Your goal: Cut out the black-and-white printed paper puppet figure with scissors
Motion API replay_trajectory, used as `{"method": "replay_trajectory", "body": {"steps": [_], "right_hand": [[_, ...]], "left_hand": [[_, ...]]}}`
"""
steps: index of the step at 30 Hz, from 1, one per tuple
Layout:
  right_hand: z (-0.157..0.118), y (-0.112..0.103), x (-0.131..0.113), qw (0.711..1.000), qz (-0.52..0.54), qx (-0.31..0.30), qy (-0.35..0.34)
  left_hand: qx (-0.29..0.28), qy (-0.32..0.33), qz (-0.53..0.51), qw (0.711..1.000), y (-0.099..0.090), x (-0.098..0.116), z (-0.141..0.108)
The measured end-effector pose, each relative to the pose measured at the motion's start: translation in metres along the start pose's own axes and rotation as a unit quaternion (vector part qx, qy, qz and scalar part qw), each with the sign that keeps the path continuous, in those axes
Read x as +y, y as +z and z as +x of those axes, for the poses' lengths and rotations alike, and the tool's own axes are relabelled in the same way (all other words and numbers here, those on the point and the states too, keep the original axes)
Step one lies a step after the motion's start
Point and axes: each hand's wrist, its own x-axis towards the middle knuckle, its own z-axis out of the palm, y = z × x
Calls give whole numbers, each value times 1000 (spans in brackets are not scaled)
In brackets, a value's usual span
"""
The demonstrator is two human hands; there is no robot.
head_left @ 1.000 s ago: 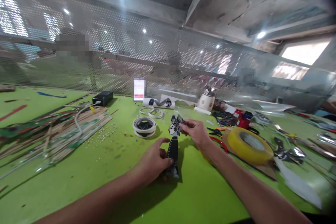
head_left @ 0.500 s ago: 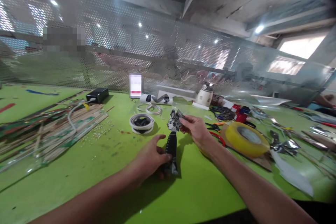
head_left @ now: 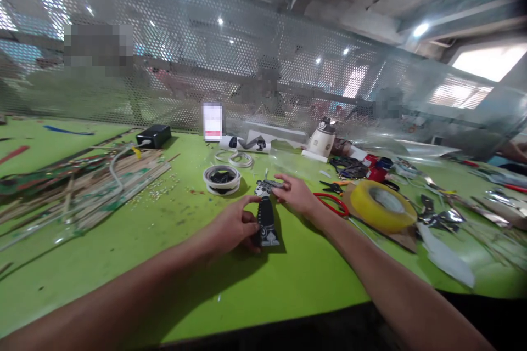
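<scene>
A flat black-and-white cut-out figure (head_left: 267,219), with a patterned head and a long dark body, lies low over the green table (head_left: 197,296) in front of me. My left hand (head_left: 234,225) grips the left edge of its body, index finger bent over the upper part and thumb lower down. At the figure's head, the fingers of my right hand (head_left: 294,194) close on the right side of the headdress. Part of the head is covered by those fingers. Just beyond the figure is a round white tub (head_left: 221,180) with dark pieces inside.
To the right are red-looped handles (head_left: 335,205), a large yellow tape roll (head_left: 382,205) on cardboard and scattered tools. Thin wooden strips (head_left: 119,181) and a black box (head_left: 153,136) occupy the left. A phone (head_left: 212,120) and a bottle (head_left: 321,138) stand by the mesh screen (head_left: 185,82).
The figure has gone from raised and tilted to lying lower and flatter. My right hand has lowered with its head, and my left index finger has come down onto its body.
</scene>
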Motion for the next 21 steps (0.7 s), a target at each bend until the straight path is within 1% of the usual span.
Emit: {"method": "replay_trajectory", "body": {"steps": [3, 5, 7, 9, 12, 13, 15, 18, 21], "right_hand": [[-2, 0, 2, 991, -127, 12, -42], [-4, 0, 1, 980, -187, 11, -71], [-7, 1, -1, 968, -230, 0, -100], [-12, 2, -6, 956, -261, -19, -131], [-20, 4, -13, 937, -291, -68, -181], [-23, 3, -15, 930, -297, -88, -195], [-28, 3, -16, 919, -307, -125, -215], [-31, 1, -17, 906, -318, -159, -228], [-31, 0, -17, 898, -328, -169, -239]], "left_hand": [[-11, 12, 79, 997, -4, -4, 2], [-11, 30, 156, 987, -7, -5, 0], [4, 44, 226, 973, -9, -4, -2], [26, 70, 309, 948, -11, -2, -3], [59, 126, 427, 894, -17, 1, -1], [67, 139, 449, 880, -20, 1, 1], [69, 154, 467, 868, -26, 1, 5], [43, 189, 495, 847, -30, -1, 8], [14, 231, 516, 825, -27, -1, 5]]}}
